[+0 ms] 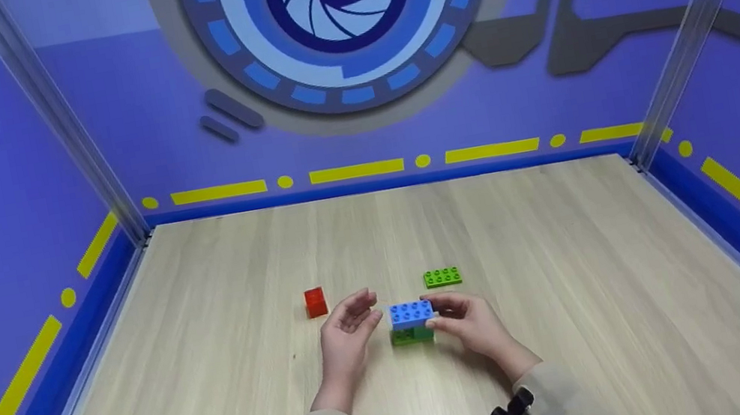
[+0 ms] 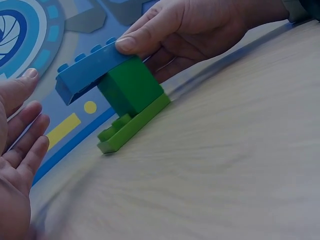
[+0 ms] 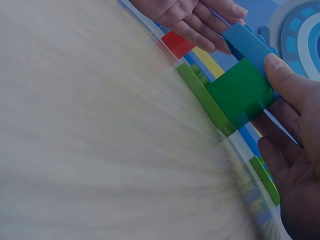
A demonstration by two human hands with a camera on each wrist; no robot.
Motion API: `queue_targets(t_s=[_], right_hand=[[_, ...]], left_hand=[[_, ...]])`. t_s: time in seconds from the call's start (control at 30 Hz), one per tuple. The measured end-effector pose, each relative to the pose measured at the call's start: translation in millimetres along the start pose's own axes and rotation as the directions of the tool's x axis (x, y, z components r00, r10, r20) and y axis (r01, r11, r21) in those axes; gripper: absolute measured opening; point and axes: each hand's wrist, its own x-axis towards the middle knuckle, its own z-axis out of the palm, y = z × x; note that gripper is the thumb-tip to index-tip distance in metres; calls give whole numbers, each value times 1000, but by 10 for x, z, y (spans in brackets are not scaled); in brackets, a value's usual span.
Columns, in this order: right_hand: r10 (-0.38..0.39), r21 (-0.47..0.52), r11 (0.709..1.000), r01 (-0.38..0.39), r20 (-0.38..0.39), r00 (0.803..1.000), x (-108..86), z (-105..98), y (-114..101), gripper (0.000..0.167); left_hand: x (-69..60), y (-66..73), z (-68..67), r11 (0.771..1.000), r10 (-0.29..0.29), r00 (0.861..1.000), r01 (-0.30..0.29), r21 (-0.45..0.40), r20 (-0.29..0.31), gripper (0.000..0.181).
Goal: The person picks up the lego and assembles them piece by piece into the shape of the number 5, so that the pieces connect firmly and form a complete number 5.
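Observation:
A blue brick lies level across the top of a small stack in front of me. Beneath its right end sits a dark green block, which stands on a light green plate brick. The blue brick's left end juts out over the studs of that plate. My right hand pinches the right end of the blue brick, thumb on the near side and fingers behind. To the left of the stack, my left hand is held with fingers extended, apart from the bricks and holding nothing.
Beyond my left hand a red block rests on the wooden table. A second light green plate brick lies behind my right hand. Blue-purple panels wall the table at the back and sides.

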Motion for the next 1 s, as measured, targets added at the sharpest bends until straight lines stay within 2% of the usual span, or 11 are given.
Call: queue_targets(t_s=[0.13,0.37,0.53,0.8,1.0], right_hand=[[-8,-1,1000,8,4,1000,3,-8,6,38],[-19,61,998,16,35,999,-3,-44,19,40],[-30,77,997,26,50,998,-4,-57,18,41],[-28,74,997,24,47,999,-2,-51,11,40],[-35,69,997,32,40,999,0,-48,22,40]], left_hand=[[15,21,-71,1000,-3,1000,3,3,-26,44],[31,53,-207,1000,-1,996,1,1,-90,43],[37,83,-302,999,25,991,-28,-21,-132,47],[88,114,-452,991,75,968,-99,-90,-241,49],[139,111,-529,993,92,943,-110,-40,-320,50]])
